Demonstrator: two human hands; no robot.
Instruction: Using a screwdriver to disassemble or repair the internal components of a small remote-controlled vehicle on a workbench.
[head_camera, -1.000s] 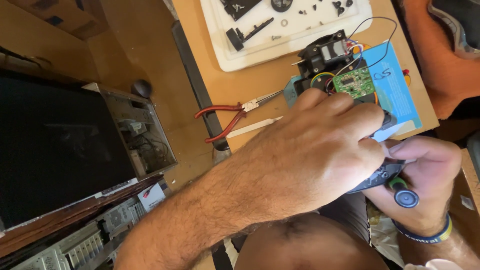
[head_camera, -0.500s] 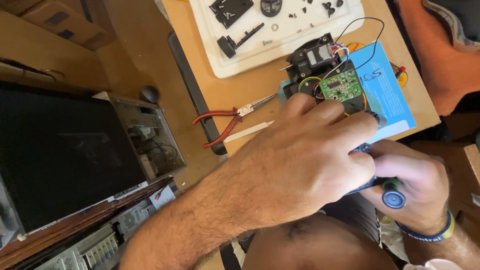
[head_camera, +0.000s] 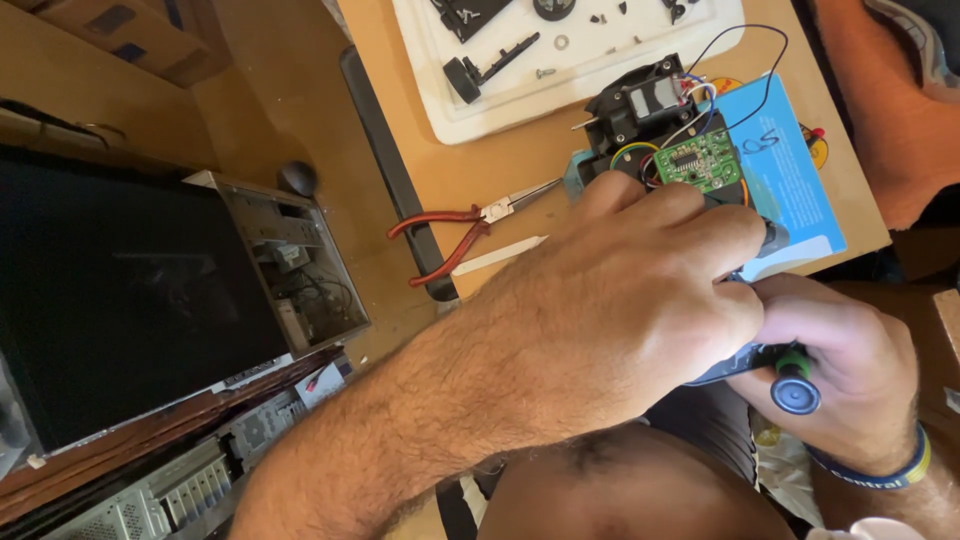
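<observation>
Right hand (head_camera: 835, 365), lower right of frame: fist wrapped around a screwdriver (head_camera: 793, 385), green collar and blue cap showing. Left hand (head_camera: 625, 300), centre: fingers curled tight over a dark part (head_camera: 770, 238), mostly hidden; only a dark edge shows at the fingertips. Just above the knuckles: green circuit board (head_camera: 700, 160) wired to a black housing (head_camera: 640, 105), lying on a blue sheet (head_camera: 785, 170). Left of that, red-handled pliers (head_camera: 465, 225) on the wooden table (head_camera: 520, 160). Top centre: white tray (head_camera: 560, 70) with small black pieces. Left side: open computer case (head_camera: 290, 260).
</observation>
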